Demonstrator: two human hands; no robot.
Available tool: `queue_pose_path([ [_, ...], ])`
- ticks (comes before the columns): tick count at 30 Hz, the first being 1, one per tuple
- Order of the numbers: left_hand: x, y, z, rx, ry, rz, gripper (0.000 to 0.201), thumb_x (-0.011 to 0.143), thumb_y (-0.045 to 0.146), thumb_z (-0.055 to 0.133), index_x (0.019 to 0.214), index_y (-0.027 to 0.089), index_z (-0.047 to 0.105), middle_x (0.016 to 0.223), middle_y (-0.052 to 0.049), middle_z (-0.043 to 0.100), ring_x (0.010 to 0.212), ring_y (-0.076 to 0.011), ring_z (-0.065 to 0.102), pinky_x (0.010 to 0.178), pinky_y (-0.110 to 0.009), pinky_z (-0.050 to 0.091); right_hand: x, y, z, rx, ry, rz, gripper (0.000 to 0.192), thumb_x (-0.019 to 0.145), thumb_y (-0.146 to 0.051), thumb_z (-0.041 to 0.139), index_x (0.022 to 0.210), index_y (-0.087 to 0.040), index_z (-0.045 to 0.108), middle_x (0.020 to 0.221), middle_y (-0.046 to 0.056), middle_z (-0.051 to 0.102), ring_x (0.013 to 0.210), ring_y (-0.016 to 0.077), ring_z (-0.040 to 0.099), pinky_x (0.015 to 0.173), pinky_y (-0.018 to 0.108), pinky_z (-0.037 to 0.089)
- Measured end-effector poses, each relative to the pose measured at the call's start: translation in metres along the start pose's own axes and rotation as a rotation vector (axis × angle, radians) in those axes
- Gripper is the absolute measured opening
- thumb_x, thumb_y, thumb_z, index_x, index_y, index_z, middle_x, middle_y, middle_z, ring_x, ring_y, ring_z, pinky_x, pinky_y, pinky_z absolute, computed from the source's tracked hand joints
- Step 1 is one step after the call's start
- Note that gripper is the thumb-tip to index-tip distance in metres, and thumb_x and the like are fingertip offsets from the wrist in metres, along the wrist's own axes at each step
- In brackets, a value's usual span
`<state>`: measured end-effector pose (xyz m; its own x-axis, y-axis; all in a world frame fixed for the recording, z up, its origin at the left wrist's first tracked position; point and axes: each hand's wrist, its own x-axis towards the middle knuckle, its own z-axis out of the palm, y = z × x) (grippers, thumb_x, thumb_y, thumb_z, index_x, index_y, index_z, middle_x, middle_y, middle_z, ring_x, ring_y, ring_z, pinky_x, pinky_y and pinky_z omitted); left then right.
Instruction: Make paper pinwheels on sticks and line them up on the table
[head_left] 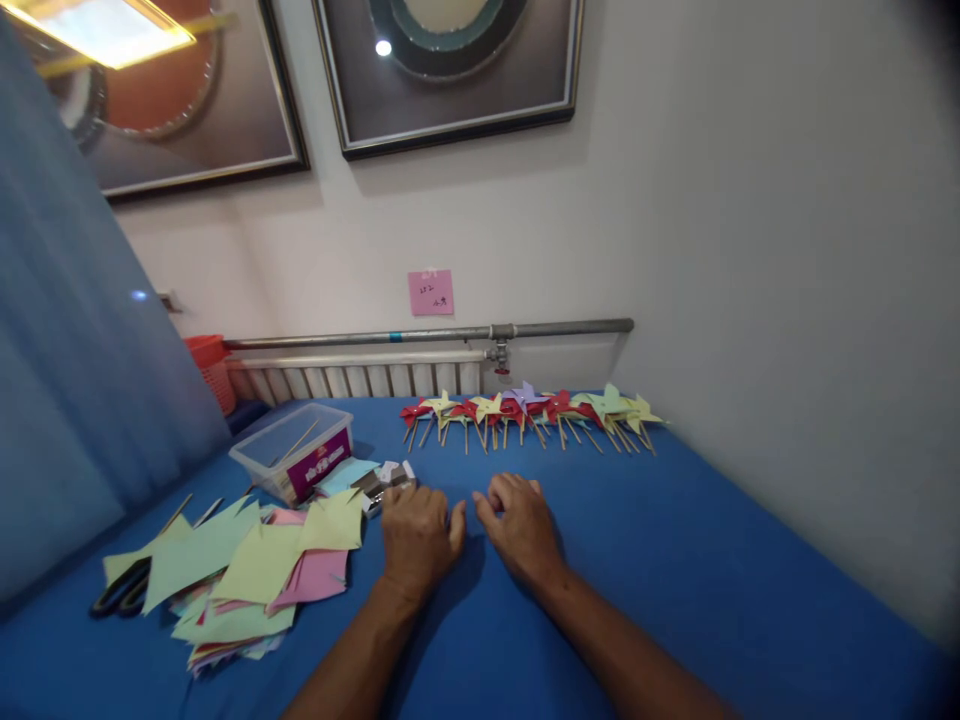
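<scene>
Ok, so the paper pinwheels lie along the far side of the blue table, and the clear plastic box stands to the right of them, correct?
Not quite: the clear plastic box stands to the left of the paper pinwheels, as the head view shows. They do lie along the far side of the blue table.

Blue table, pinwheels, slit paper sheets, scissors, clear tub
</scene>
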<state>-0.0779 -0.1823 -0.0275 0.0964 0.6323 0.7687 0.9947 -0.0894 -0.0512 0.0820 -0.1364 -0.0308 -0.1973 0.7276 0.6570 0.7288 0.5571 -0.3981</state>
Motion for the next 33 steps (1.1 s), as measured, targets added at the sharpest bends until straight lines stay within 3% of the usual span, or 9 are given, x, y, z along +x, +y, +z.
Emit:
queue_pose_path([
  [5, -0.003, 0.008, 0.009, -0.073, -0.142, -0.083, 0.041, 0.102, 0.035, 0.049, 0.069, 0.020, 0.069, 0.061, -0.008, 0.069, 0.056, -0.0193, 0.061, 0.062, -0.032, 0.033, -0.005, -0.005, 0.004, 0.062, -0.176, 0.095, 0.042, 0.099, -0.036, 0.048, 0.059, -0.023, 0.043, 0.053, -0.003, 0.052, 0.050, 0.0133, 0.038, 0.058, 0.032, 0.020],
  [11, -0.003, -0.003, -0.007, -0.109, -0.293, -0.172, 0.042, 0.105, 0.032, 0.043, 0.081, 0.018, 0.074, 0.069, -0.011, 0.073, 0.060, -0.0225, 0.067, 0.057, -0.031, 0.032, -0.015, -0.005, 0.011, 0.171, -0.320, 0.138, 0.038, 0.101, -0.039, 0.041, 0.066, -0.025, 0.045, 0.058, 0.000, 0.058, 0.052, 0.0153, 0.046, 0.059, 0.032, 0.021],
  [14, -0.013, -0.022, -0.025, 0.055, -0.401, -0.265, 0.033, 0.100, 0.030, 0.048, 0.092, 0.017, 0.077, 0.084, -0.015, 0.075, 0.075, -0.0285, 0.070, 0.067, -0.035, 0.043, -0.017, -0.005, 0.013, 0.213, -0.303, 0.117, 0.039, 0.102, -0.043, 0.039, 0.066, -0.026, 0.040, 0.057, -0.002, 0.055, 0.052, 0.0153, 0.046, 0.058, 0.031, 0.023],
  [16, -0.024, -0.035, -0.033, 0.138, -0.406, -0.274, 0.026, 0.095, 0.030, 0.056, 0.095, 0.018, 0.079, 0.105, -0.019, 0.074, 0.098, -0.0345, 0.069, 0.081, -0.043, 0.048, -0.017, -0.006, 0.014, 0.230, -0.284, 0.099, 0.041, 0.102, -0.045, 0.040, 0.065, -0.026, 0.036, 0.055, -0.003, 0.052, 0.051, 0.0149, 0.045, 0.058, 0.031, 0.024],
  [20, -0.042, -0.048, -0.035, 0.244, -0.407, -0.272, 0.025, 0.091, 0.031, 0.059, 0.096, 0.020, 0.081, 0.138, -0.020, 0.064, 0.126, -0.0412, 0.054, 0.100, -0.060, 0.042, -0.016, -0.009, 0.016, 0.244, -0.275, 0.086, 0.044, 0.101, -0.048, 0.044, 0.064, -0.026, 0.035, 0.054, -0.004, 0.048, 0.051, 0.0146, 0.043, 0.058, 0.031, 0.023],
  [25, -0.047, -0.057, -0.027, 0.303, -0.465, -0.369, 0.034, 0.097, 0.033, 0.050, 0.099, 0.014, 0.078, 0.117, -0.021, 0.072, 0.115, -0.0374, 0.060, 0.100, -0.060, 0.041, -0.016, -0.010, 0.011, 0.332, -0.264, 0.114, 0.041, 0.099, -0.050, 0.047, 0.067, -0.025, 0.042, 0.058, -0.003, 0.054, 0.055, 0.0159, 0.048, 0.059, 0.031, 0.028],
  [28, -0.047, -0.067, -0.029, 0.311, -0.346, -0.399, 0.035, 0.099, 0.026, 0.045, 0.109, 0.013, 0.075, 0.120, -0.020, 0.072, 0.117, -0.0359, 0.061, 0.102, -0.059, 0.041, -0.018, -0.014, 0.007, 0.490, -0.243, 0.141, 0.032, 0.098, -0.050, 0.050, 0.082, -0.025, 0.061, 0.078, 0.002, 0.070, 0.071, 0.0202, 0.063, 0.069, 0.032, 0.042],
  [31, -0.046, -0.070, -0.033, 0.287, -0.043, -0.384, 0.038, 0.100, 0.024, 0.043, 0.127, 0.014, 0.068, 0.135, -0.020, 0.067, 0.125, -0.0361, 0.059, 0.106, -0.057, 0.041, -0.020, -0.021, 0.010, 0.729, -0.238, 0.223, 0.038, 0.097, -0.056, 0.054, 0.112, -0.025, 0.070, 0.111, 0.009, 0.076, 0.100, 0.0262, 0.070, 0.089, 0.038, 0.051],
  [33, -0.044, -0.060, -0.035, 0.210, 0.121, -0.280, 0.040, 0.099, 0.024, 0.047, 0.134, 0.014, 0.064, 0.137, -0.019, 0.066, 0.126, -0.0353, 0.058, 0.107, -0.053, 0.042, -0.021, -0.026, 0.015, 0.914, -0.277, 0.316, 0.051, 0.093, -0.065, 0.056, 0.122, -0.025, 0.069, 0.123, 0.012, 0.074, 0.114, 0.0298, 0.069, 0.098, 0.043, 0.051],
])
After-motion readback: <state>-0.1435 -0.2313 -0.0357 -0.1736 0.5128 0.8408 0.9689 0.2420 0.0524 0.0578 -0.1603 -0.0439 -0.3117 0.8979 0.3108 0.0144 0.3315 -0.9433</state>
